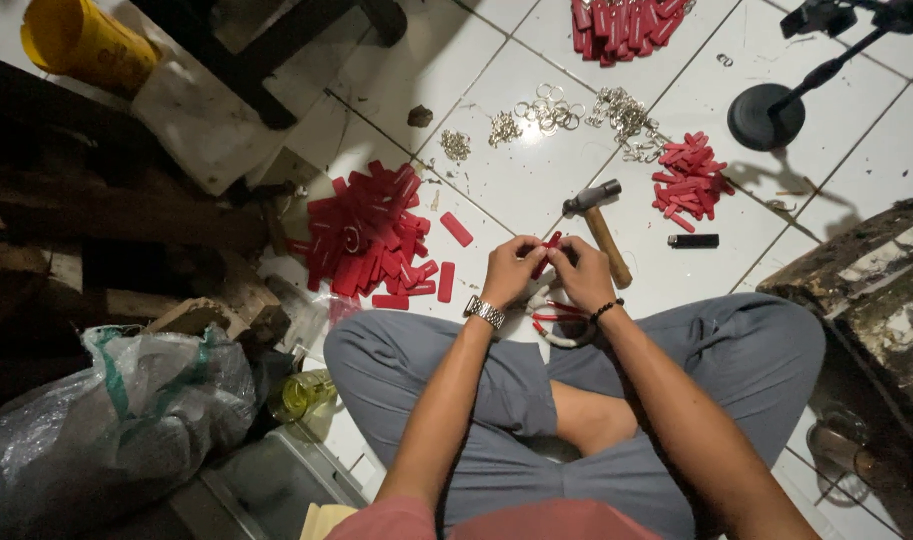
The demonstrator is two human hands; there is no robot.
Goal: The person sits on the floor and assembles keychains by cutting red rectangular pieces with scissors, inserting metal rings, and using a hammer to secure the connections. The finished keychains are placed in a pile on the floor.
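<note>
Posture: person seated cross-legged on a white tiled floor [536, 190], grey trousers, view looking straight down at the lap.
Left hand [511, 270]: watch on the wrist, fingers curled and pinched on one end of a small red strip [547, 255].
Right hand [581, 272]: dark bead bracelet on the wrist, fingers closed on the other end of the same strip; the two hands meet over it, just above the knees.
Strip: held between both hands, off the floor, tilted; details of its end are hidden by the fingers.
Below the hands: pliers [556, 322] with red and white handles lying on the floor between the shins.
Hammer [598, 225]: wooden handle, lies on the tiles just beyond the right hand.
Large red pile [366, 235]: many like strips heaped to the left of the hands.
Small red pile [688, 178]: to the right, past the hammer.
Lighter [693, 241]: black, near the small pile.
Metal rings [548, 108]: loose, scattered farther out on the tiles.
</note>
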